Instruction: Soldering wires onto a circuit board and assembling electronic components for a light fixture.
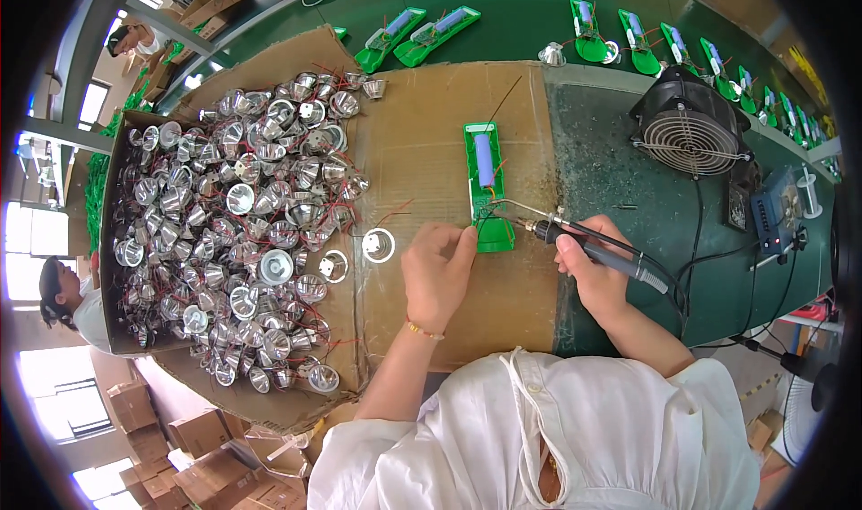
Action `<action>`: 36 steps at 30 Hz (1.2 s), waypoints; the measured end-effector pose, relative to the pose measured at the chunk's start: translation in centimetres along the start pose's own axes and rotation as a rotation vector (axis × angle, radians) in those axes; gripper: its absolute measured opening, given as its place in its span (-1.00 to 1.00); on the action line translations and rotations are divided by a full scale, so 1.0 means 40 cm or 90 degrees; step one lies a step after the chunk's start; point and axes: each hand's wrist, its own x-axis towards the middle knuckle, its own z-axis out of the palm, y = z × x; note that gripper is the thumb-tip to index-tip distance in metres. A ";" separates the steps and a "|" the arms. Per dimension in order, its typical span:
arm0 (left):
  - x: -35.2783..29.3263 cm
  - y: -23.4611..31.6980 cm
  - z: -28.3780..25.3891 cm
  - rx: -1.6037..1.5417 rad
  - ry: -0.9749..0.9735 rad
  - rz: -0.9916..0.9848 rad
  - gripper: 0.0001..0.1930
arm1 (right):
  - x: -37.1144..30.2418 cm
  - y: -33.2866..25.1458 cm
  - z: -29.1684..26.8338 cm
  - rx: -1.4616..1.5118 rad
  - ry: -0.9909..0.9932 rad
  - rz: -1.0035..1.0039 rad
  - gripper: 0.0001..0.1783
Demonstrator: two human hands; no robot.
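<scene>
A green plastic housing (496, 237) lies on the cardboard in front of me, with a purple-blue cylindrical battery (485, 160) in its upper part and thin wires around its middle. My right hand (595, 268) grips a soldering iron (620, 260) with a dark and grey handle. Its tip, along with a thin metal tube fixed to the iron, reaches the wires in the housing. At the housing's left edge, my left hand (438, 268) is closed in a pinch; whatever lies between its fingertips is hidden. A single reflector cup (378, 245) with red wires rests left of that hand.
A cardboard box (115, 241) heaped with silvery reflector cups (251, 209) fills the left side. More green housings with batteries (449, 27) line the far bench. At right stand a black fan (691, 133), a blue soldering station (779, 218) and trailing cables. Two people are at far left.
</scene>
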 end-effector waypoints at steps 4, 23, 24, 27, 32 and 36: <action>0.006 -0.002 -0.002 0.001 -0.012 -0.005 -0.84 | 0.008 -0.001 0.005 0.001 0.004 0.006 -0.82; 0.017 -0.009 -0.001 0.014 -0.025 -0.023 -0.83 | 0.000 -0.006 -0.013 0.030 0.009 0.069 -0.82; 0.016 -0.006 -0.002 0.015 -0.025 -0.023 -0.83 | -0.001 -0.008 -0.013 0.025 0.011 0.074 -0.81; 0.012 0.002 -0.002 0.027 -0.011 -0.028 -0.85 | -0.003 -0.010 -0.019 0.024 0.007 0.064 -0.80; 0.015 -0.006 0.002 -0.005 0.113 0.076 -0.90 | -0.010 -0.018 -0.021 0.018 0.005 0.046 -0.78; 0.022 0.012 0.001 -0.005 0.107 0.120 -0.90 | -0.008 -0.016 -0.026 -0.012 0.000 0.029 -0.79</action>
